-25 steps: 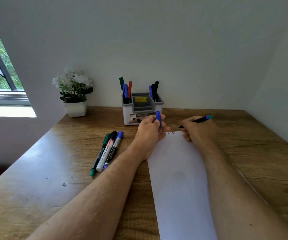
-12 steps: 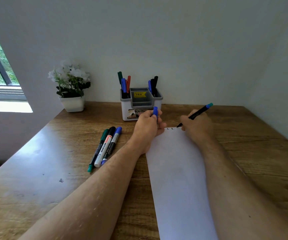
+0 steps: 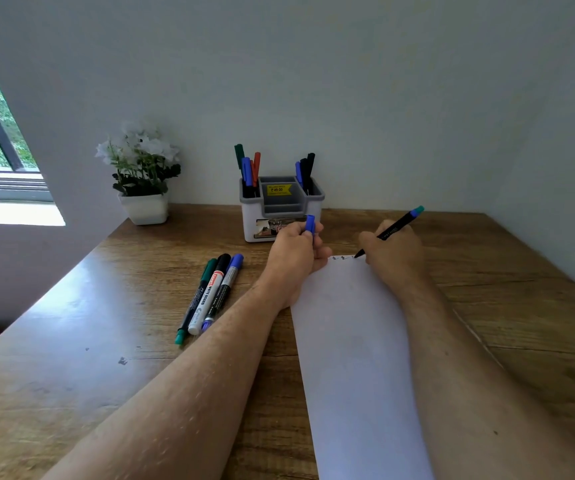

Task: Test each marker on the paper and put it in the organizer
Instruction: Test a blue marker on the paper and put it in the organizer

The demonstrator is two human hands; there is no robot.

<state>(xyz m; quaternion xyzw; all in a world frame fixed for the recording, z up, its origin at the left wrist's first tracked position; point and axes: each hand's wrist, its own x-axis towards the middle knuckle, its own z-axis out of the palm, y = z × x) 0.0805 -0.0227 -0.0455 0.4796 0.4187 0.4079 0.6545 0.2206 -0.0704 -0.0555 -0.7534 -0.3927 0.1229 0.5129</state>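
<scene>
Two risks I note. My right hand (image 3: 395, 252) grips the black marker with teal end (image 3: 391, 231), tip on the white paper sheet (image 3: 355, 341) at its far edge; it may slip onto the brown wooden worktop (image 3: 71, 358). My left hand (image 3: 294, 256) pinches the blue cap (image 3: 310, 224), easily dropped. White-and-grey organizer (image 3: 280, 206) stands centre, against the pale wall.

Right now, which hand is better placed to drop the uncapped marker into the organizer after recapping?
Right, probably. The right hand already grips the marker, tip on the paper, just beside the organizer. The left hand has its grip on the blue cap.
</scene>
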